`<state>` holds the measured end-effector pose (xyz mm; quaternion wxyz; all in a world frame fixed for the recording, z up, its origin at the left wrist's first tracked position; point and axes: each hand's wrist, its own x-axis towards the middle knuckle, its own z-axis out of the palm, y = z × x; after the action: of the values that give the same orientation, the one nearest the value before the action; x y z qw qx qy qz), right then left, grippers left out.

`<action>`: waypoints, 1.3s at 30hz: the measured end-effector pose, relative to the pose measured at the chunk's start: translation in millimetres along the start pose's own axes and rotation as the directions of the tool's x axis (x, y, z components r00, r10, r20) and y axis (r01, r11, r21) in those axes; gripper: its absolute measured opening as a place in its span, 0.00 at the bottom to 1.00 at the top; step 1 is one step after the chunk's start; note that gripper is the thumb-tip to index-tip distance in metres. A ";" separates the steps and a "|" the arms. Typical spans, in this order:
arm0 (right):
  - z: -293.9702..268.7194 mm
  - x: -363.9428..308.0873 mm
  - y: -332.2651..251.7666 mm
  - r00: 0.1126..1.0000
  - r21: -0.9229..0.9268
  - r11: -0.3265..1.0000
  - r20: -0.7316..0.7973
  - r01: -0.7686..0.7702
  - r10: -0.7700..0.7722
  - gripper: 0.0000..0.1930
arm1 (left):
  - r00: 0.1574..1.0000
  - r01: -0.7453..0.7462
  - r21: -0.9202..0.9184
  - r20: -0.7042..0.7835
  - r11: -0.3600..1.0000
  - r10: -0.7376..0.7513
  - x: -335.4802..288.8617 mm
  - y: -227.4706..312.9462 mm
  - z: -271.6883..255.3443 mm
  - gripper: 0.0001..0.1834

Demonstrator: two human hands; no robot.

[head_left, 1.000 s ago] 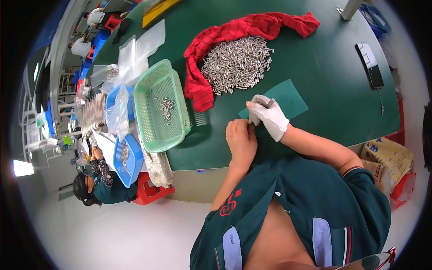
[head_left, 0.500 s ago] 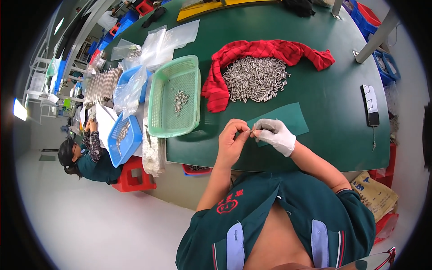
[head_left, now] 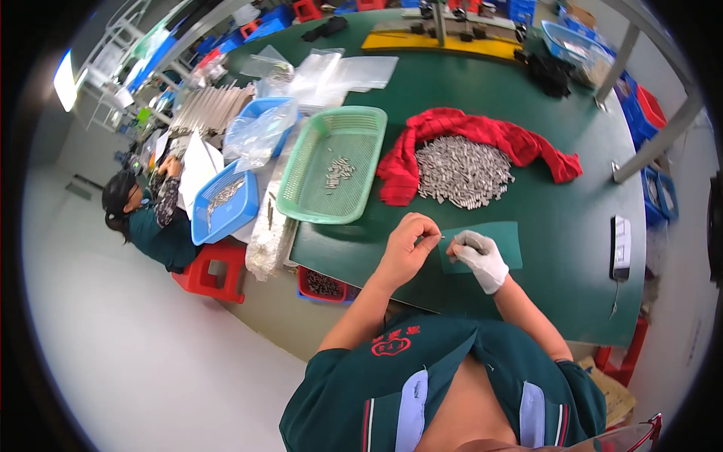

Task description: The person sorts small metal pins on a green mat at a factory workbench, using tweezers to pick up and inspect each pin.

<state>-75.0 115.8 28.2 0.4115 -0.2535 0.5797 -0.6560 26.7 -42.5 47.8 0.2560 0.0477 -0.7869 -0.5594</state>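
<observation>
Since a second ago the camera view has swung, so the bench sits higher in frame; both hands remain at lower centre. Bare left hand (head_left: 407, 245), fingers pinched together on a small silvery metal pin (head_left: 440, 237), is now lifted a little toward the white-gloved right hand (head_left: 479, 258). Right hand rests curled on the flat dark-green mat (head_left: 506, 242); its grip is unclear. One red cloth (head_left: 482, 139) holding one heap of metal pins (head_left: 461, 170). One green mesh tray (head_left: 335, 166), a few pins inside. Two blue trays (head_left: 222, 207), left.
</observation>
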 end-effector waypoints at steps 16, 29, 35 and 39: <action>-11.4 -6.6 -2.8 1.000 0.199 0.980 -0.001 0.022 -0.022 0.13 | 0.973 -0.044 0.450 -0.185 0.892 0.141 43.8 -21.4 -21.5 0.05; -11.0 -11.7 -1.7 1.000 0.078 0.997 -0.024 -0.014 0.016 0.16 | 0.991 -0.131 0.682 0.082 0.720 0.103 53.9 -67.7 29.7 0.07; -13.9 -9.3 -4.8 1.000 0.100 0.995 -0.021 -0.016 0.018 0.16 | 0.996 -0.081 0.733 0.042 0.676 0.074 56.5 -72.2 34.0 0.07; -13.3 -8.2 -0.9 0.999 0.143 0.989 -0.023 0.031 -0.028 0.15 | 0.993 -0.121 0.755 0.096 0.645 0.073 56.2 -74.7 33.6 0.06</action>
<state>-81.6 130.0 27.6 0.4126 -0.2249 0.5314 -0.7048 -53.0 -61.6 -8.3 0.2196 0.0923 -0.9570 -0.1657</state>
